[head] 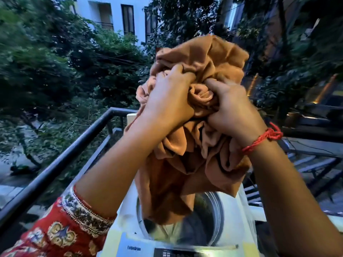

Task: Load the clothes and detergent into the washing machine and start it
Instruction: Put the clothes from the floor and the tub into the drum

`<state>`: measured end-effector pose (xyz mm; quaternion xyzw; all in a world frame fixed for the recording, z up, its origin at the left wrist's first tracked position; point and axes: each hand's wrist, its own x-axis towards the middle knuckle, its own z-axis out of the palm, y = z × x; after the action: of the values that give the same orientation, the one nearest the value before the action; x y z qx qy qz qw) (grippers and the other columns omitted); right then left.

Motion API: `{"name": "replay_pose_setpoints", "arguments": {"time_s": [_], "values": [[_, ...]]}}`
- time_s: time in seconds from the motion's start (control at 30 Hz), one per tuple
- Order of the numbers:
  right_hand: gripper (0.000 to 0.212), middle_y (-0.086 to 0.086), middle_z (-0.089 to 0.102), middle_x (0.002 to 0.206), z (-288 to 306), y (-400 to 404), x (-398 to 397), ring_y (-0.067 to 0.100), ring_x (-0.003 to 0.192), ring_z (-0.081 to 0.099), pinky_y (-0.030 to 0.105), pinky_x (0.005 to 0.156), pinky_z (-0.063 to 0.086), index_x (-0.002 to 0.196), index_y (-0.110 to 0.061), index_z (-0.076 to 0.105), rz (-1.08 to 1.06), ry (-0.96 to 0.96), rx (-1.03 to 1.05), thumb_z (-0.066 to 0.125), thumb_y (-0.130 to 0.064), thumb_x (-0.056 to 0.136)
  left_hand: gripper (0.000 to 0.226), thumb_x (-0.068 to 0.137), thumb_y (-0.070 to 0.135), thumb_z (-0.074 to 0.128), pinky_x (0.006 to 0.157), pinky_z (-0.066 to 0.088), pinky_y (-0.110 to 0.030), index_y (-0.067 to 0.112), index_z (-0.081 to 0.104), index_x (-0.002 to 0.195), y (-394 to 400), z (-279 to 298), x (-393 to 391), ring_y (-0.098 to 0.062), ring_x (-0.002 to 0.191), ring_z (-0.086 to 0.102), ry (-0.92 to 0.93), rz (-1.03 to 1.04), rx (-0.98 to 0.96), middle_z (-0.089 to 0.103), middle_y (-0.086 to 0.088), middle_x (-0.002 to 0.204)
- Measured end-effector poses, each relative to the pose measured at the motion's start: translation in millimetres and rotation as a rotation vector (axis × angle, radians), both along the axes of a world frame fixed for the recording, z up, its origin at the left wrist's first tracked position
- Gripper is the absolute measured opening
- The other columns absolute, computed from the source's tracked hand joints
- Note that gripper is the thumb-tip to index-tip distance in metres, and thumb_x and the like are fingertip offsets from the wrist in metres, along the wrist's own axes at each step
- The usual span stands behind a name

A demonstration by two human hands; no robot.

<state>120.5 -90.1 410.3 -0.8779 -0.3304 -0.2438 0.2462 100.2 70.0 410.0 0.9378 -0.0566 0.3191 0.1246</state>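
Note:
A bunched orange-brown cloth (202, 58) is held high above the open top-loading washing machine (235, 236). My left hand (167, 101) grips the bundle on its left side. My right hand (230, 112), with a red thread at the wrist, grips it on the right. The cloth's lower end hangs down into the round steel drum (209, 216), where a pale garment lies at the bottom. The machine's control panel (178, 252) runs along the near edge. No detergent is visible.
A black metal railing (61, 160) runs along the left of the machine, with trees and a white building beyond. More dark railing and ledges lie to the right (315, 160). The machine's raised lid (131, 117) stands behind the cloth.

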Motion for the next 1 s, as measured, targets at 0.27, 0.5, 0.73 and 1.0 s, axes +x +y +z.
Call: {"name": "replay_pose_setpoints", "arguments": {"time_s": [0.27, 0.5, 0.73, 1.0], "values": [[0.048, 0.007, 0.051, 0.113, -119.7, -2.0, 42.5, 0.032, 0.104, 0.056, 0.040, 0.089, 0.051, 0.107, -0.026, 0.059, -0.009, 0.329, -0.091, 0.068, -0.010, 0.063, 0.070, 0.061, 0.057, 0.073, 0.093, 0.049, -0.049, 0.026, 0.056, 0.121, -9.4, -119.4, 38.1, -0.036, 0.112, 0.050, 0.354, 0.049, -0.058, 0.050, -0.004, 0.123], [0.055, 0.006, 0.045, 0.131, -221.0, -10.4, 58.9, 0.035, 0.113, 0.056, 0.044, 0.090, 0.052, 0.116, -0.033, 0.052, -0.011, 0.504, -0.181, 0.061, -0.017, 0.065, 0.062, 0.065, 0.044, 0.069, 0.096, 0.043, -0.050, 0.024, 0.053, 0.122, -15.9, -219.2, 46.6, -0.040, 0.112, 0.044, 0.596, 0.066, -0.138, 0.045, -0.008, 0.123], [0.069, 0.012, 0.028, 0.155, -296.5, -17.6, 61.0, 0.033, 0.131, 0.045, 0.032, 0.106, 0.039, 0.133, -0.031, 0.050, -0.060, 0.635, -0.314, 0.065, -0.011, 0.068, 0.073, 0.064, 0.039, 0.062, 0.099, 0.042, -0.055, 0.025, 0.043, 0.133, -26.2, -293.3, 45.1, -0.045, 0.123, 0.038, 0.784, 0.093, -0.206, 0.042, -0.009, 0.129], [0.074, 0.011, 0.025, 0.155, -338.3, -18.8, 67.0, 0.038, 0.127, 0.046, 0.037, 0.103, 0.046, 0.133, -0.032, 0.046, -0.035, 0.733, -0.398, 0.064, -0.006, 0.066, 0.081, 0.067, 0.044, 0.074, 0.096, 0.046, -0.055, 0.033, 0.035, 0.136, -27.1, -341.5, 51.1, -0.039, 0.130, 0.033, 0.903, 0.118, -0.190, 0.037, -0.005, 0.138]]}}
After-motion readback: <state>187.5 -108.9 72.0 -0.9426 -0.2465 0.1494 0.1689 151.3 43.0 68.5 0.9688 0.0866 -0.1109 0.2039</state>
